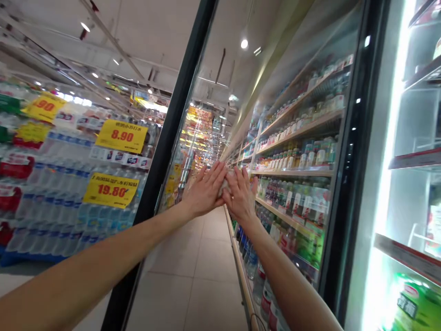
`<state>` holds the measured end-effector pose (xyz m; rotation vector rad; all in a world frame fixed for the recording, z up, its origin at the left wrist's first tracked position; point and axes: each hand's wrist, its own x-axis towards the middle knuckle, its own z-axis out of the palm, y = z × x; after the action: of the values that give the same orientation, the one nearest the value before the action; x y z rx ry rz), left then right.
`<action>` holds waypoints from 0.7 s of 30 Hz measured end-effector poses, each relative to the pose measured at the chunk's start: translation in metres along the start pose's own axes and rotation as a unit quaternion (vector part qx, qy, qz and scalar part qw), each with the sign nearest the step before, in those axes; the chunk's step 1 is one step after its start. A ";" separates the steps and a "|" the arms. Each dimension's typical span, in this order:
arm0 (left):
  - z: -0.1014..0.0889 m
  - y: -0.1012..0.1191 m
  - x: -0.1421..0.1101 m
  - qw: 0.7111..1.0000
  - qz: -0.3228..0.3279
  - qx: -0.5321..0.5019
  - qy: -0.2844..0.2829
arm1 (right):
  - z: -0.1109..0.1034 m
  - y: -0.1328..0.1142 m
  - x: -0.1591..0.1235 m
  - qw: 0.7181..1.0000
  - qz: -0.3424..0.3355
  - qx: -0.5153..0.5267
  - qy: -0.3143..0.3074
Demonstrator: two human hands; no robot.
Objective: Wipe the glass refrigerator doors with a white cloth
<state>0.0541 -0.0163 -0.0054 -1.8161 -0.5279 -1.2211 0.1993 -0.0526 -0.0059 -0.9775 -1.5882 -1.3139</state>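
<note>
A tall glass door point(193, 276) with a black frame point(165, 133) stands swung open in front of me. My left hand point(206, 191) lies with fingers stretched out against the pane. Close beside it, my right hand point(240, 195) is also raised to the glass, fingers spread upward. The two thumbs nearly meet. Between the hands shows a small pale patch point(226, 185), and I cannot make out whether it is a cloth or just a reflection. Both palms are hidden.
To the right is a lit cooler with shelves point(413, 158) and green packages point(415, 301). Stacked water bottles point(51, 202) with yellow price signs point(121, 136) stand on the left. Bottle-filled shelves point(296, 170) and a tiled floor point(172, 294) appear in the glass.
</note>
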 end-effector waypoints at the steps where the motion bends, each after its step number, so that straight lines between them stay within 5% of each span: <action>1: -0.002 -0.004 -0.004 1.000 -0.014 0.005 -0.006 | 0.001 -0.004 0.004 1.000 -0.001 -0.010 -0.006; 6: -0.008 -0.016 -0.015 0.999 -0.029 0.030 -0.030 | -0.002 0.017 0.009 0.998 -0.058 -0.039 0.007; 10: -0.006 -0.013 -0.017 0.998 -0.045 0.036 -0.033 | -0.012 0.051 0.001 0.994 -0.014 -0.062 0.088; 18: -0.002 -0.014 -0.018 0.997 -0.053 0.038 -0.046 | 0.009 -0.001 -0.003 0.998 -0.055 -0.007 0.000; 21: -0.003 -0.015 -0.020 0.998 -0.048 0.036 -0.032 | 0.001 0.023 -0.006 0.999 -0.043 -0.028 0.003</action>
<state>0.0328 -0.0080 -0.0168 -1.7908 -0.6940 -1.1951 0.2223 -0.0487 -0.0039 -0.9465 -1.6122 -1.4265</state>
